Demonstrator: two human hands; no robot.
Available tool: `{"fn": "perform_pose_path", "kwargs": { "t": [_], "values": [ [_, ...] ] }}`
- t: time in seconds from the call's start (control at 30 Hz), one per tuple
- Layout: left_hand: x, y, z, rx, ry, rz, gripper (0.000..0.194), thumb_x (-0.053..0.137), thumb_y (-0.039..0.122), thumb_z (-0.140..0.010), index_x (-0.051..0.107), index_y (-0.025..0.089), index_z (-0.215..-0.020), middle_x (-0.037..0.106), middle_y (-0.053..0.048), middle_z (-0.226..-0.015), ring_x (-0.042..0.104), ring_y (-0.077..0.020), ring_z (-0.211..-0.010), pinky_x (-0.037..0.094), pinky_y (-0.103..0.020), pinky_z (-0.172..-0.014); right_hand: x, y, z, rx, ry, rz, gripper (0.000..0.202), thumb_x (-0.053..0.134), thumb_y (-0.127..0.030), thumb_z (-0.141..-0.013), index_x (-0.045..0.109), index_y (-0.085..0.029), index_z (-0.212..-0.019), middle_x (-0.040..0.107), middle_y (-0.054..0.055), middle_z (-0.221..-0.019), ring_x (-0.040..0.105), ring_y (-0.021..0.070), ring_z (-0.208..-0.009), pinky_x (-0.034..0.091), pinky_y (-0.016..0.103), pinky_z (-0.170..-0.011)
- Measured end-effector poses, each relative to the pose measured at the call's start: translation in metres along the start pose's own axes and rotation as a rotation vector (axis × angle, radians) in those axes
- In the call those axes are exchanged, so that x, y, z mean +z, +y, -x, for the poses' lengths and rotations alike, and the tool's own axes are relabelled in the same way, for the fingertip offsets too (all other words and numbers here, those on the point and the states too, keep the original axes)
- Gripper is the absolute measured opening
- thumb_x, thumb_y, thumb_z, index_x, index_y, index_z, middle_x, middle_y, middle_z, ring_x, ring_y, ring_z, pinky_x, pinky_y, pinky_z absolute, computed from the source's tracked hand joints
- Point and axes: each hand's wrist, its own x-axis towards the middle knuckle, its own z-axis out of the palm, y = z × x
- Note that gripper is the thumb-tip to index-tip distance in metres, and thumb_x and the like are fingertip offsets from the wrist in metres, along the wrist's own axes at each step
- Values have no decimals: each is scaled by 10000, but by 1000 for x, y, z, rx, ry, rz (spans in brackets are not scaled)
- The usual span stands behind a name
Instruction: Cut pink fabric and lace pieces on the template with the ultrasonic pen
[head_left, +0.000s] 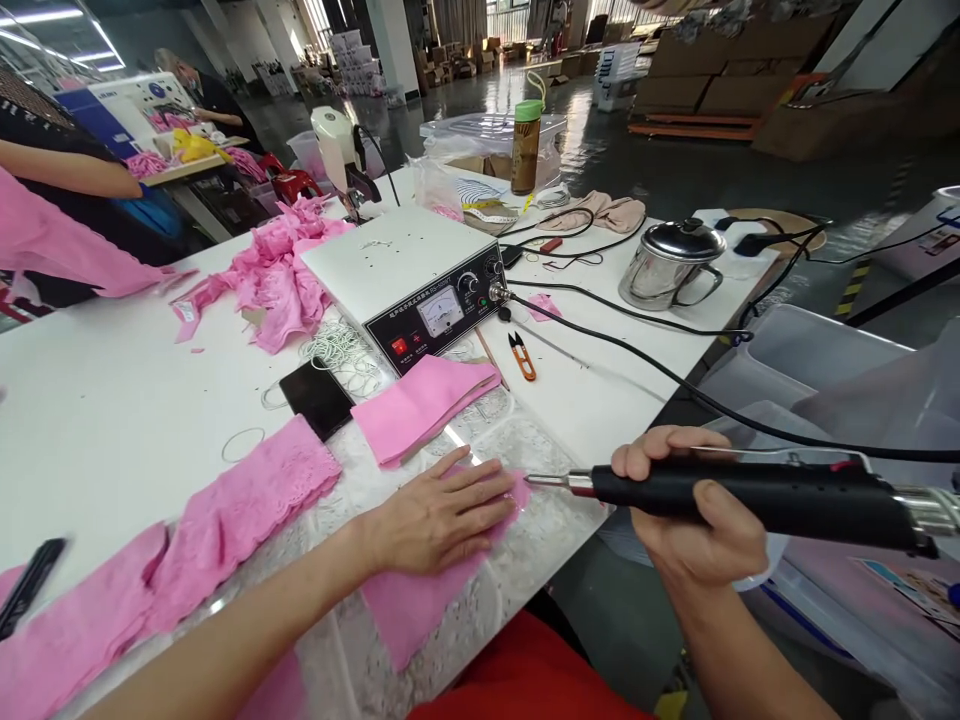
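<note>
My left hand (439,515) lies flat on a pink fabric piece (412,610) near the table's front edge, fingers spread. My right hand (694,510) is wrapped round a black handheld tool (795,503) with a thin metal tip. That tip points left and is at the fabric's right corner, close to my left fingertips; whether it touches cannot be told. Just behind my left hand lies a folded pink piece (424,405). A lace-edged pink strip (225,520) stretches to the lower left. The tool's cable runs to a control box (442,312) with a dial.
Orange snips (523,358), a black phone (316,397), tangled cord (341,355) and a pink heap (281,270) lie on the table (112,400). A metal mug (671,265) and a bottle (526,150) stand farther back. Plastic bins (817,350) are at right; people work at left.
</note>
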Motion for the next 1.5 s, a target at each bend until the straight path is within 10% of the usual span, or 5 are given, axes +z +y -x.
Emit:
{"fn": "perform_pose_path", "kwargs": {
  "t": [1.5],
  "values": [
    [7,-6,-6,-15,-82,62,696,350,526,-1003,137,142,-1542,296,-79,-1560,218,-285,-1464,15,-526,-1206,-9,-7,-3,4,-72,-69,195,687,-310,-706,677,-205,-871,591,15,-760,573,138,-590,501,319,-535]
  ]
}}
